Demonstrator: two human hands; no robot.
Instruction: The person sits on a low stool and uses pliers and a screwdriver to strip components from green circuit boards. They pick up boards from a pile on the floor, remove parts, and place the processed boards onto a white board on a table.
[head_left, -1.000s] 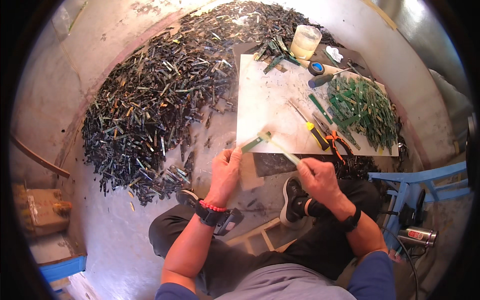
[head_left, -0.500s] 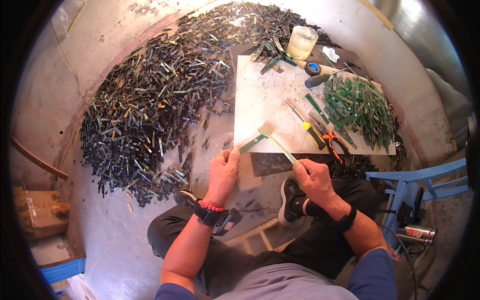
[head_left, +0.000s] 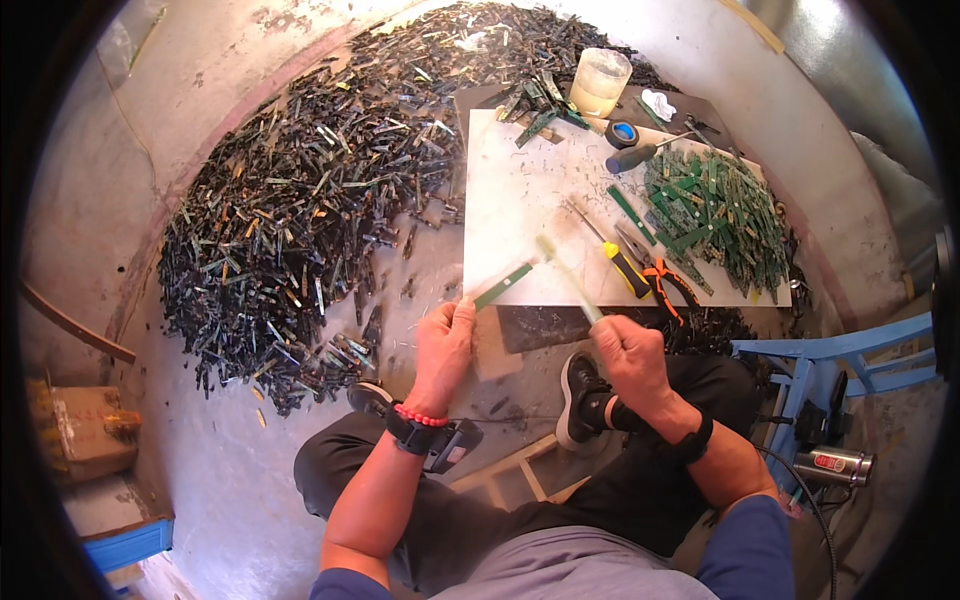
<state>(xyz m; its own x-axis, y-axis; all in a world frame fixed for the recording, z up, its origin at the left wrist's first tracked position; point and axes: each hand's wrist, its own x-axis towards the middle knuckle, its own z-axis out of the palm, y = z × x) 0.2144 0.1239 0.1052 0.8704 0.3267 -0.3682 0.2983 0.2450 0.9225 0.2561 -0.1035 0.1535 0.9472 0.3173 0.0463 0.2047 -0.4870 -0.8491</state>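
Observation:
My left hand (head_left: pixel 446 340) is closed around one end of a narrow green circuit board strip (head_left: pixel 503 286), which points up and right over the near edge of the white board (head_left: pixel 510 190). In my right hand (head_left: pixel 632 355) is a toothbrush (head_left: pixel 573 278) with a pale handle, slightly blurred. Its bristle end lies just beyond the strip's free tip; whether they touch I cannot tell. On the white board, right of the brush, lie a yellow-and-black screwdriver (head_left: pixel 625 268) and orange-handled pliers (head_left: pixel 668 283).
A big heap of dark strips (head_left: pixel 290 220) covers the floor to the left. Green strips (head_left: pixel 715 215) are piled on the board's right side. Behind stand a cup of yellowish liquid (head_left: pixel 600 85) and a tape roll (head_left: pixel 621 135). A blue stool (head_left: pixel 840 350) is at right.
The toothbrush's bristle end has lifted off the strip's tip and moved slightly up and right. My left hand holds the strip in nearly the same place.

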